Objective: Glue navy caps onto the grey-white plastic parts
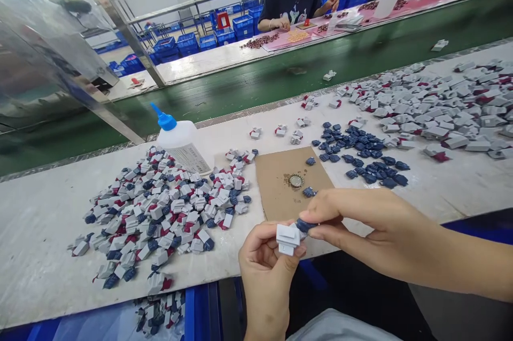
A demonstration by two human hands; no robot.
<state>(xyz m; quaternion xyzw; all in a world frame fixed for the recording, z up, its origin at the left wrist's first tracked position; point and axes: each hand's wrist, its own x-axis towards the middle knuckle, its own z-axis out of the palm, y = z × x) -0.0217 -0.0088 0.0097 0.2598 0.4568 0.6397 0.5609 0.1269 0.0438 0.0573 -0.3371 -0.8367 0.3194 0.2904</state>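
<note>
My left hand [268,271] is closed around a light grey plastic piece [287,238] with a stepped, blocky shape, held above the table's front edge. Between the thumb and fingers of my right hand [340,218] is a dark blue plastic piece [303,225], pressed against the grey one's upper right side. Just beyond the hands lies a brown cardboard square [276,180]. On it are a small round metal cap [296,180] amid wet-looking spots, and two loose dark blue pieces [310,192].
Left is a heap of joined grey, blue and red pieces [172,202] beside a white bottle with blue nozzle [184,140]. Right are loose blue pieces [360,143] and a large grey-and-red pile [441,100]. Beyond the green conveyor belt [256,87], two people work. A blue bin [196,309] stands below.
</note>
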